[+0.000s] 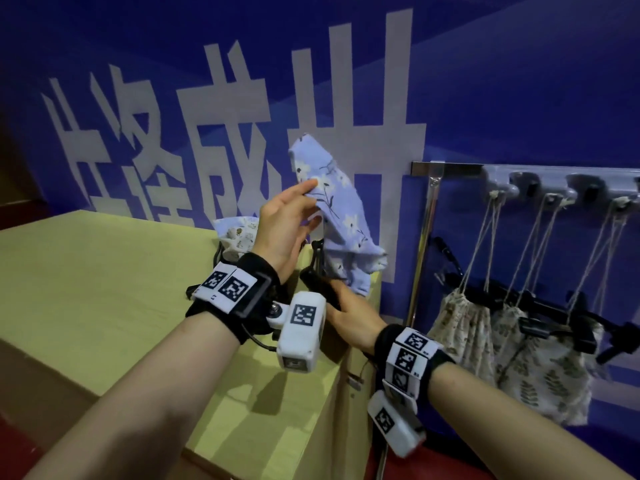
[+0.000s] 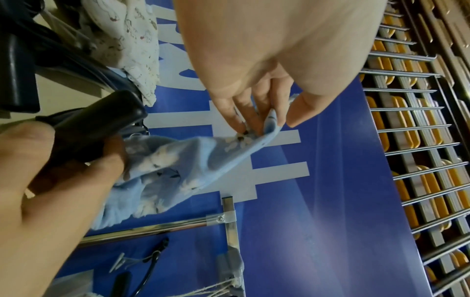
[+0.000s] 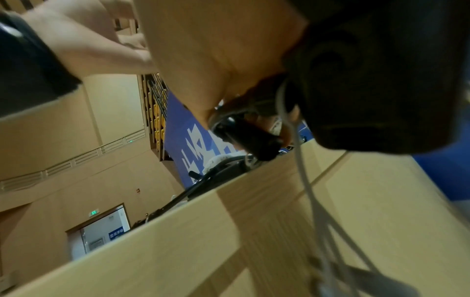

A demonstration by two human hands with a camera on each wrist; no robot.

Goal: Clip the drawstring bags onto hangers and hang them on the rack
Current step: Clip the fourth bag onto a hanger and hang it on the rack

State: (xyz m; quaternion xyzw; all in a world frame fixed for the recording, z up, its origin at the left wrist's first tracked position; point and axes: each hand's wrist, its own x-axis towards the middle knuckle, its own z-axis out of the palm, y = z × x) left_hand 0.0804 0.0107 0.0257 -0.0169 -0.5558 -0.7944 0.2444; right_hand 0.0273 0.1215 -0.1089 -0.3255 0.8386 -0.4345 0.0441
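Note:
A light-blue floral drawstring bag (image 1: 337,209) (image 2: 178,160) is held up above the table's right end. My left hand (image 1: 313,202) (image 2: 267,126) pinches its upper edge between thumb and fingers. Below it, my right hand (image 1: 337,299) (image 2: 81,144) grips the black clip of a hanger (image 1: 317,280) (image 2: 96,122) (image 3: 250,139), with the bag's lower end right against the clip. A white printed bag (image 1: 239,233) (image 2: 134,40) lies on the table behind my left wrist. The rest of the hanger is mostly hidden by my hands.
The yellow wooden table (image 1: 104,271) (image 3: 381,201) ends just under my hands. To the right stands a chrome rack (image 1: 424,237) (image 2: 157,226) with grey hooks (image 1: 502,188). Two leaf-print bags (image 1: 540,372) hang there on black hangers. A blue banner wall is behind.

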